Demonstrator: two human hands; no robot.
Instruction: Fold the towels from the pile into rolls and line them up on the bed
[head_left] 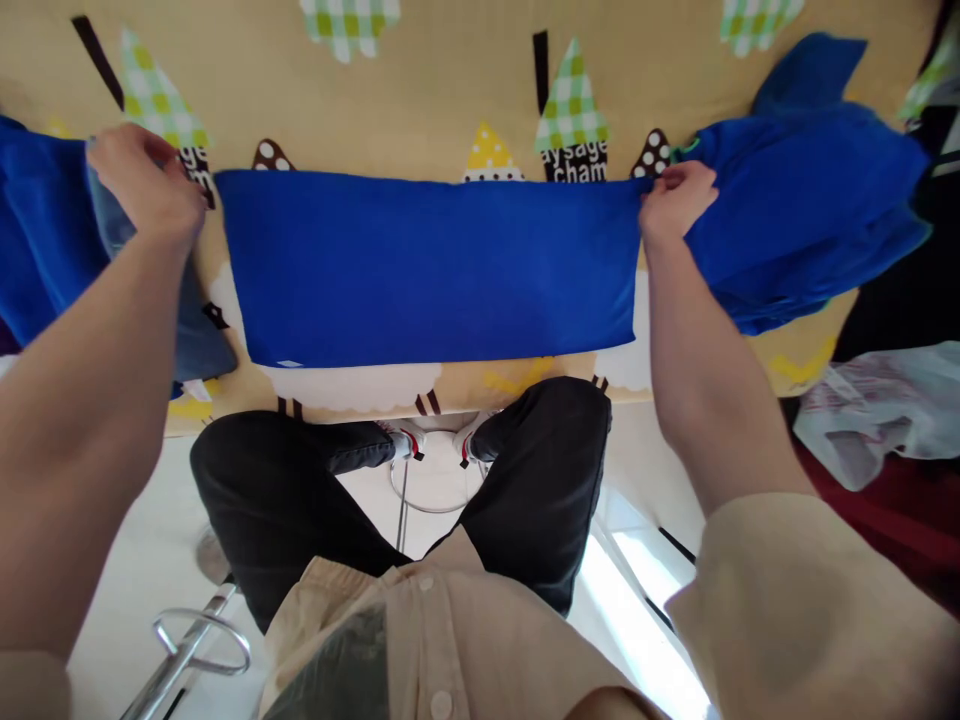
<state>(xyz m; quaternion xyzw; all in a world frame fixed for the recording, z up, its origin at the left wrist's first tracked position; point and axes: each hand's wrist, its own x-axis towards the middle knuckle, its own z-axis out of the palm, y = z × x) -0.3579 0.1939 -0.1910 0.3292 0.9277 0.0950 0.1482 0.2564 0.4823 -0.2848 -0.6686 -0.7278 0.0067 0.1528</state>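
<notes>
Stretching across the desk, one blue cloth is held taut between two hands. The left hand is clenched on the cloth's left end, and the right hand is pinched shut on its right end, so each grip is grasping the same cloth. The folded middle band lies flat on the desk, while the loose remainder is bunched at both sides, the larger heap at the right. One small pale tag is seen at the band's lower left corner; nothing on it can be read. The desk is covered by one tan patterned tablecloth, on which several checked green triangles, one yellow dotted triangle and dark dotted shapes are printed. Two lines of white lettering on a dark patch can be read in part: "aysage" above "cham". One crumpled plastic bag is seen at the right, and two shoes are seen below the desk edge.
</notes>
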